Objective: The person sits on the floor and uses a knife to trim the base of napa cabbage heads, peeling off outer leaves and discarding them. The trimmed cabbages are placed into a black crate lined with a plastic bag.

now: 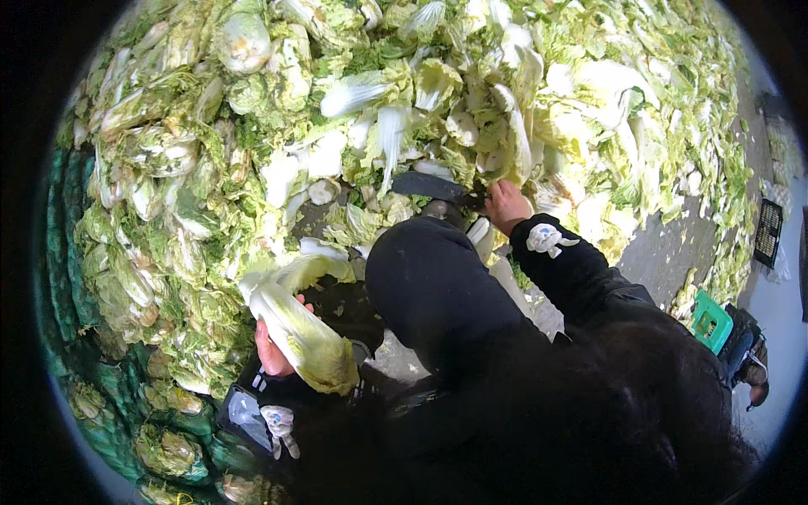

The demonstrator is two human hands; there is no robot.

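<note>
My left hand (273,353) grips a trimmed napa cabbage (300,331) low on the left, its fingers wrapped around the pale head. One outer leaf (315,270) bends away from its upper end. In my right hand (507,205), beyond my knee (429,278), is a knife with a wide dark blade (432,185) that points left. The handle is mostly hidden by my fingers. Loose white-ribbed cabbage leaves (390,136) lie just past the blade, and a cut stem end (324,191) rests to its left.
A deep heap of cabbages and leaves (208,158) spreads ahead. Green mesh sacks (63,252) line the left. A black crate (238,404) with clear plastic stands by my left forearm. At right are grey floor (656,249), a green crate (712,322) and another person (751,360).
</note>
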